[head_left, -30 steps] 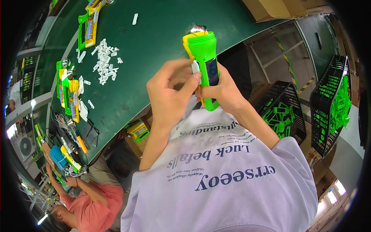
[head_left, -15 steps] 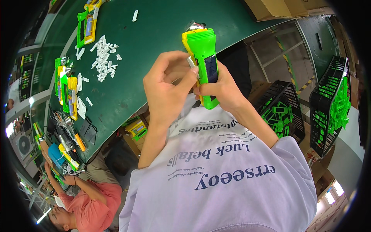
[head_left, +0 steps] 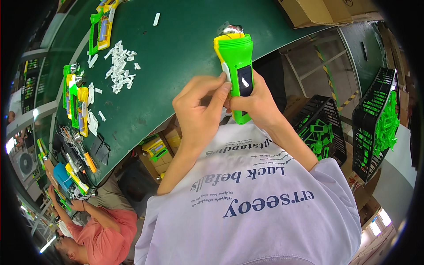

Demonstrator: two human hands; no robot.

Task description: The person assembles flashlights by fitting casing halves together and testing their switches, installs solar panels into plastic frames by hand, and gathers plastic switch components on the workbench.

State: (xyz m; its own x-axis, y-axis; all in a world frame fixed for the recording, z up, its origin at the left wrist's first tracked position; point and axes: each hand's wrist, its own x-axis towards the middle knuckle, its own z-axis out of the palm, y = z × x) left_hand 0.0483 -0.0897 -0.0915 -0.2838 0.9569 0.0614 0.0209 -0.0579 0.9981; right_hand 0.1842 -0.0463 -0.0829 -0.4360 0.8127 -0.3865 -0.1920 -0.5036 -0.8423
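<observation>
One flashlight [head_left: 236, 62] of smooth plastic, green outside with a yellow half beneath, was held over the near edge of the dark green surface [head_left: 176, 48]. A silver reflector [head_left: 232, 30] topped its ridged collar; a glossy dark panel [head_left: 245, 81] was inset in its face. Of the two hands, the right hand [head_left: 259, 102] gripped the body, while the left hand [head_left: 196, 104] pinched one slim white strip [head_left: 225, 69] at its side; fingers hid part of the casing. Toward the surface's left edge lay a heap of white pieces [head_left: 119, 66], too tangled to count. Two black crates [head_left: 365, 123] of green parts stood beyond the near edge.
</observation>
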